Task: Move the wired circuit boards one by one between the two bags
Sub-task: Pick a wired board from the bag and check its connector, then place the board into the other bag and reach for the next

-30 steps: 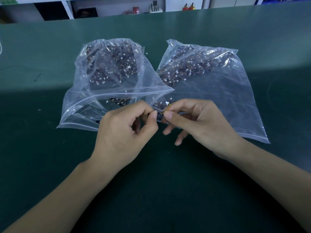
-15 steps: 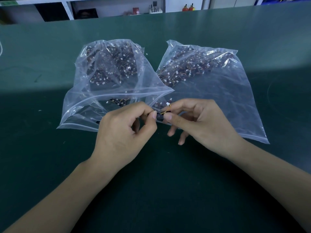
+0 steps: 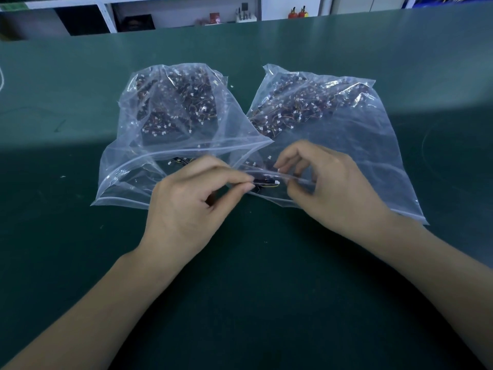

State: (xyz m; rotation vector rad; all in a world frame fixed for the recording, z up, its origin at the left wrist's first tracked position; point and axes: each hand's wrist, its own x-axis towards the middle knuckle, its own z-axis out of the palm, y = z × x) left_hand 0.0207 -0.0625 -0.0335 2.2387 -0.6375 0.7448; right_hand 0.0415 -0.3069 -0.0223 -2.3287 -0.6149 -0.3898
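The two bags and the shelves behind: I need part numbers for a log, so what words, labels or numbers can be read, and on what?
None can be read.
Left bag: clear plastic, no print shows.
Right bag: the same.
Circuit boards: any markings too small.
Green label on the shelf edge: blurred.
Red item on the shelf: too small.

I see open dark green surface [image 3: 80, 263] left, right and near of the two clear plastic bags [image 3: 170, 124]. The bags overlap at the middle, leaving my hands [image 3: 186, 209] no gap between them.
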